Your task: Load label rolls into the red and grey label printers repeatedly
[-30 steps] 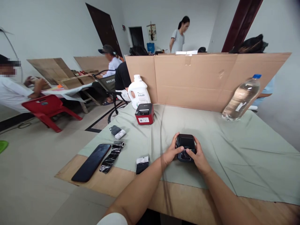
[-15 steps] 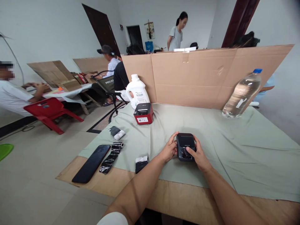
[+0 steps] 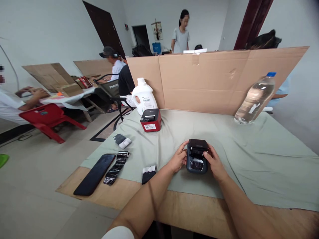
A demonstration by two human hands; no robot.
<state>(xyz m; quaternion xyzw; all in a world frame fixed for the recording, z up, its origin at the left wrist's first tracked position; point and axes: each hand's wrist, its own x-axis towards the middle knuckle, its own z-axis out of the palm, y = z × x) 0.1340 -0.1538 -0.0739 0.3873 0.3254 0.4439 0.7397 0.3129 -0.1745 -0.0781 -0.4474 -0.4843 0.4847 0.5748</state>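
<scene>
The small black printer (image 3: 197,156) sits on the green cloth (image 3: 249,152) between both hands, long axis pointing away, left hand (image 3: 178,159) and right hand (image 3: 214,162) gripping its sides equally close.

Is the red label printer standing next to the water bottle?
No, the red label printer stands beside the white jug, far from the water bottle.
</scene>
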